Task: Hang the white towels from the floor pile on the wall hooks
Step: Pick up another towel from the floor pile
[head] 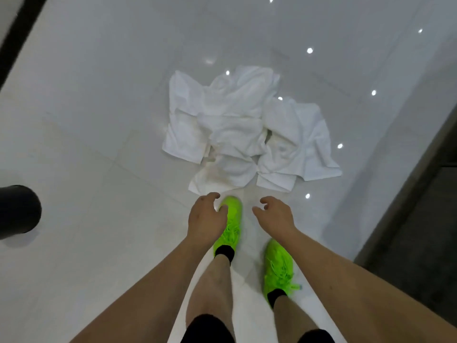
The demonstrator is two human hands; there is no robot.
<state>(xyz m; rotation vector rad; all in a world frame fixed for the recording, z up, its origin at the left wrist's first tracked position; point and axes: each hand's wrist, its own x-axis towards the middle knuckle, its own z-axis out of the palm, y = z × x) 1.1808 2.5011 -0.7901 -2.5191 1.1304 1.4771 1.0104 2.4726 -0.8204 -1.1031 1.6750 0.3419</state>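
A pile of crumpled white towels (244, 129) lies on the glossy white floor, straight ahead of me. My left hand (206, 219) hangs just short of the pile's near edge, fingers loosely curled and holding nothing. My right hand (275, 217) hangs beside it at the same height, also loosely curled and empty. Neither hand touches the towels. No wall hooks are in view.
My feet in bright green shoes (230, 226) stand just behind the pile. A dark round object (18, 211) sits at the left edge. A dark wall or door frame (420, 194) runs along the right. Ceiling lights reflect in the white floor tiles (99, 144).
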